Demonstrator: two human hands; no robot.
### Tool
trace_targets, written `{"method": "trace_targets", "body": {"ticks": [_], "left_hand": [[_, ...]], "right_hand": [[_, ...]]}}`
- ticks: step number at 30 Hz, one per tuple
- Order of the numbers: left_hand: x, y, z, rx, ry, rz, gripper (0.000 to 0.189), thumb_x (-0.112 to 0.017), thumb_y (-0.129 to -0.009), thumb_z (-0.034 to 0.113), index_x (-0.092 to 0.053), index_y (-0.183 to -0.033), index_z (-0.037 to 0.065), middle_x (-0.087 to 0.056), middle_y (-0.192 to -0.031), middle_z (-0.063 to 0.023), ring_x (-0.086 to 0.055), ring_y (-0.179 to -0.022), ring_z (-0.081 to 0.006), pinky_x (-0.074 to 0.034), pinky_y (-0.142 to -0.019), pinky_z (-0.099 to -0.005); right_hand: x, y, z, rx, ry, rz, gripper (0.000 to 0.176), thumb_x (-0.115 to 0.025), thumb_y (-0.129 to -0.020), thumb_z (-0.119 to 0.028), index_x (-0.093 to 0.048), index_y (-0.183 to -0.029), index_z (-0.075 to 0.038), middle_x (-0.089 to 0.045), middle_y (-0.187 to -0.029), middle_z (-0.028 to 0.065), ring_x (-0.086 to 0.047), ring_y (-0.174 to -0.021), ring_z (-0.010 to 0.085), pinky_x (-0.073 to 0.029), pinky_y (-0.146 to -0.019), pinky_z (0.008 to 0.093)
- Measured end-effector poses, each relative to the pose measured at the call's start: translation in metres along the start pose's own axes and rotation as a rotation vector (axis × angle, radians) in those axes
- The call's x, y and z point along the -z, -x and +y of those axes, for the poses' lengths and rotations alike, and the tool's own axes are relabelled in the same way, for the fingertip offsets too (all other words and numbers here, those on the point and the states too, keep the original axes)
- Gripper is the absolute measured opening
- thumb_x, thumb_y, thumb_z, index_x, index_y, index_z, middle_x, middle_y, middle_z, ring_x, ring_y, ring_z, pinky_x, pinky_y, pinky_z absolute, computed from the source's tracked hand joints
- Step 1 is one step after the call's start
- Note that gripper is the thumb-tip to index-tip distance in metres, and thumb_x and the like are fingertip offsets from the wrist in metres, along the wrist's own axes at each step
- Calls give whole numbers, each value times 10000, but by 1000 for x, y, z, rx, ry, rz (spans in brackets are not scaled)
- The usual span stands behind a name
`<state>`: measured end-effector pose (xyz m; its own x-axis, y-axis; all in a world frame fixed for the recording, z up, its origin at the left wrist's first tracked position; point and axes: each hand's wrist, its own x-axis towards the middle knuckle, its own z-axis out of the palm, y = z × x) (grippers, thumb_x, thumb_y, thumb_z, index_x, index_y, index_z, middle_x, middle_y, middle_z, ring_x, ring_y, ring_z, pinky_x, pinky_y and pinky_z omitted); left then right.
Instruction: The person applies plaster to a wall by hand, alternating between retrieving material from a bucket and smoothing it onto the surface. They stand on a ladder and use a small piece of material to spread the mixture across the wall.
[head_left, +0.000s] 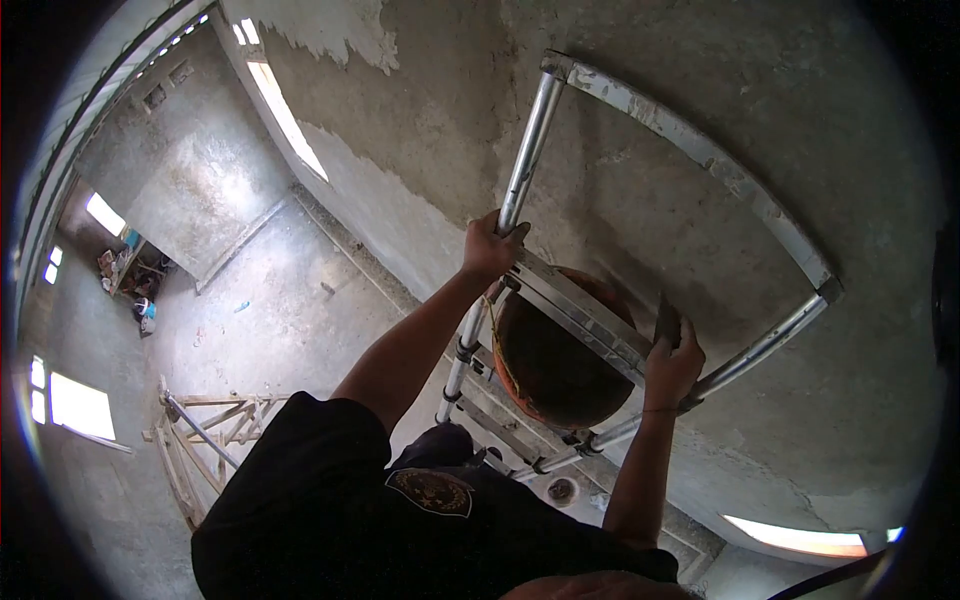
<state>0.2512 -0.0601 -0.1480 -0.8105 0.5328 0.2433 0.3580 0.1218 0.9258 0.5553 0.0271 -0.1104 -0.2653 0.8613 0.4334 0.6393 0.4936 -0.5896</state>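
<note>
Head view: gripping a metal ladder rail with the left hand, and a dark flat tool right of centre with the right hand. Could drop the tool or knock the bucket through a slip of the one-handed hold. Held pointing to the frame's top, long axis near-vertical, tilted slightly left.

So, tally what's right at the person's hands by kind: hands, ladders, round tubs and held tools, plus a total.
Hands: 2 (left hand, right hand)
Ladder: 1
Round tub: 1
Dark flat tool: 1
Total: 5
</note>
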Motion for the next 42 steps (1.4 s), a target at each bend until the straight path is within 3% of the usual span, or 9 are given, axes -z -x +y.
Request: {"method": "trace_targets", "body": {"ticks": [6,16,19,21,23,27,32,34,42], "left_hand": [[5,2,8,29,40,-47,297,-727,-802,262,-618,-795,-14,-584,-596,-101,-571,-561,-165,-458,-562,-384],[5,-1,6,-44,-9,-69,313,-722,-808,311,-616,-852,20,-592,-613,-165,-645,-609,-311,-468,-584,-448],[11,4,12,69,-107,-183,455,-725,-790,391,-627,-1057,36,-664,-809,-203,-677,-791,-335,-502,-714,-454],[25,19,19,-316,-659,167,725,-726,-760,472,-520,-1307,42,-649,-1091,-226,-634,-1017,-359,-477,-908,-441],[69,33,56,-233,-644,-106,945,-732,-718,543,-384,-1436,37,-562,-1283,-227,-554,-1165,-377,-398,-1042,-422],[163,51,149,-302,-267,-692,577,-778,-794,314,-574,-1255,33,-641,-1153,-195,-611,-1094,-337,-479,-962,-417],[243,87,268,-911,-189,-748,324,-618,-617,-48,-667,-932,7,-693,-951,-163,-701,-786,-299,-572,-668,-383],[252,103,288,-1023,-313,-565,260,-571,-584,26,-639,-833,58,-713,-773,-130,-708,-652,-224,-509,-559,-308],[258,124,322,-1040,-223,-478,182,-621,-667,43,-607,-848,60,-681,-769,-94,-649,-617,-180,-471,-567,-288]], "right_hand": [[-2,2,-6,1,20,42,369,-555,-790,-90,-646,-1126,33,-667,-1059,245,-643,-995,397,-495,-881,444],[-11,1,-3,-27,141,120,407,-594,-775,-107,-643,-1166,-7,-663,-1081,241,-640,-1010,398,-496,-893,452],[-9,7,0,-10,174,139,396,-575,-758,-94,-652,-1134,3,-669,-1029,250,-639,-978,414,-496,-870,467],[-7,-3,-3,37,186,158,391,-576,-756,-89,-655,-1127,3,-671,-1020,251,-641,-970,417,-499,-864,467],[-8,0,-5,2,81,160,370,-577,-753,-81,-660,-1104,4,-671,-1004,250,-642,-943,426,-506,-850,463],[-12,0,0,-7,74,227,340,-575,-762,-83,-666,-1079,0,-672,-982,249,-640,-919,433,-509,-832,465],[-6,-1,-1,-12,234,82,376,-628,-770,-118,-645,-1132,-17,-670,-1072,216,-640,-979,400,-504,-872,453],[-7,-3,-3,-49,241,64,377,-630,-766,-117,-645,-1129,-14,-671,-1076,210,-642,-976,398,-504,-874,453],[-10,-1,1,-38,244,91,366,-658,-772,-106,-648,-1126,-13,-670,-1082,215,-650,-988,375,-517,-865,442]]}}
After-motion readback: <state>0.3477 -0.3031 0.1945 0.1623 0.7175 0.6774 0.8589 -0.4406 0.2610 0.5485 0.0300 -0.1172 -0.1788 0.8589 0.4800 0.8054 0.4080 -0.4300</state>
